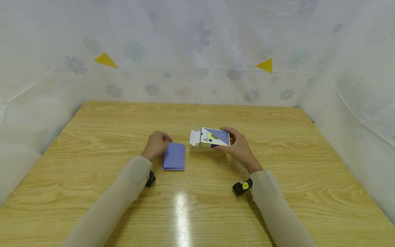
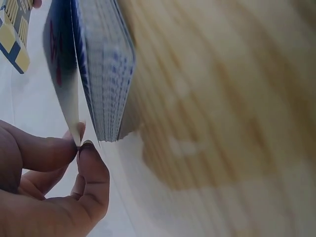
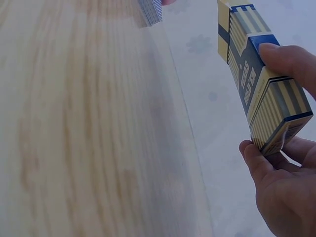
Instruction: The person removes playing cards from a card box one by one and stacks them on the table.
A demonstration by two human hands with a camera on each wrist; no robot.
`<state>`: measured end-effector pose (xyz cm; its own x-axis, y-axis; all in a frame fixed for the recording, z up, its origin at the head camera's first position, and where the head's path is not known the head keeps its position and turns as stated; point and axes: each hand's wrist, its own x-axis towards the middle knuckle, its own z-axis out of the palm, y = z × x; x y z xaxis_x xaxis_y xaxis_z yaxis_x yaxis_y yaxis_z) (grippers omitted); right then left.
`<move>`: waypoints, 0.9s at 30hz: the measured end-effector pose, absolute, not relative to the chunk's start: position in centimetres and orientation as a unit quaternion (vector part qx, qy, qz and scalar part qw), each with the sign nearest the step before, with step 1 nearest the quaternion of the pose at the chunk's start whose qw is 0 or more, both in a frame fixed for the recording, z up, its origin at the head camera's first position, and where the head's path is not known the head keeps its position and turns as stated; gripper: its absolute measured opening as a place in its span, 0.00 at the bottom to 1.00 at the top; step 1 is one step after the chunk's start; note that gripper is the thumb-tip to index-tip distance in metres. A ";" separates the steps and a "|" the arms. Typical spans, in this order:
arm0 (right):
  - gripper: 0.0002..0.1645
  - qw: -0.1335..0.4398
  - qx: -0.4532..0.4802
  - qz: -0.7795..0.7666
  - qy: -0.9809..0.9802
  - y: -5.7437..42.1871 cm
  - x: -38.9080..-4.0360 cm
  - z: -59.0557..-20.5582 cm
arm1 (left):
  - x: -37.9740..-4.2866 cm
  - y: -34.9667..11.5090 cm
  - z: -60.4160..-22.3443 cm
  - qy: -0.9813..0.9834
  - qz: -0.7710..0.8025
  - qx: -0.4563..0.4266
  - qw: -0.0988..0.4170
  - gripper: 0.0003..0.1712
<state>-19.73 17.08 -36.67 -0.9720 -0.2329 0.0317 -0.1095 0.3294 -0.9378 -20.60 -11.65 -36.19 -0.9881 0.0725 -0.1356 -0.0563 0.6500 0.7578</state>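
A deck of blue-backed playing cards (image 1: 174,156) lies flat on the wooden table. At its upper left corner is my left hand (image 1: 155,145), thumb and fingertip pinching the end of a single playing card (image 2: 64,94). In the left wrist view that card stands tilted away from the stack, a narrow gap between them. My right hand (image 1: 240,146) holds a card box (image 1: 214,137) by its sides, raised above the table right of the deck. The box's white end flap (image 1: 194,138) is open and points left; whether cards are inside is hidden.
The wooden table (image 1: 197,219) spreads under both arms. Pale flowered sheeting (image 1: 172,44) hangs behind it and at both sides, with two yellow triangles on the back. Black straps with devices (image 1: 242,187) sit at both wrists.
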 end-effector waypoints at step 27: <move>0.44 0.057 -0.109 -0.570 0.813 17.1 -19.8 -36.8 | -20.9 -11.8 -36.4 0.919 0.389 0.019 0.067 0.14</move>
